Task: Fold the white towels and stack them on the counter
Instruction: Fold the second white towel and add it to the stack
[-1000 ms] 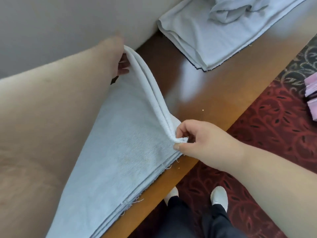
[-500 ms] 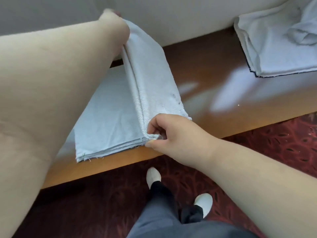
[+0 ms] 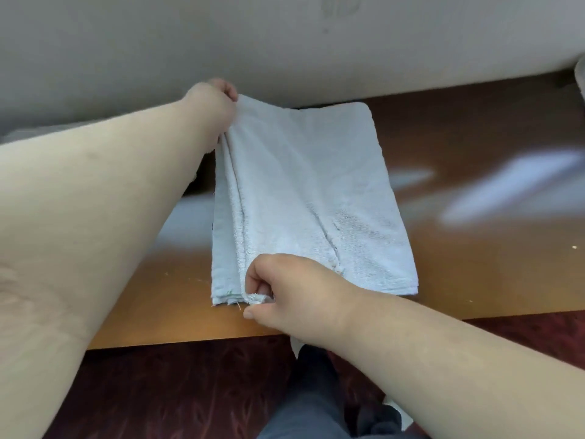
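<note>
We see a white towel point(image 3: 313, 198) of looped terry cloth lying folded on a glossy wooden counter point(image 3: 474, 172), its top layer forming a rough rectangle with one rounded far corner and soft creases running lengthwise. Along its left side several layers show as stacked edges, with loose threads fraying at the near corner. The left hand point(image 3: 215, 112) pinches the far left corner of the towel, fingers pressed together on the cloth close to the pale, matte wall point(image 3: 285, 42) behind the counter. The right hand point(image 3: 285, 289) pinches the near left corner, thumb and curled fingers closed on a small bunch of the nubbly fabric just above the counter's front edge. The towel's right portion rests flat on the wood, which is warm orange-brown near us, darker toward the wall, and streaked with blurred bluish reflections. Below the counter edge lies a dark red patterned carpet point(image 3: 174, 391), and dark trousers point(image 3: 310, 407) are in view.
</note>
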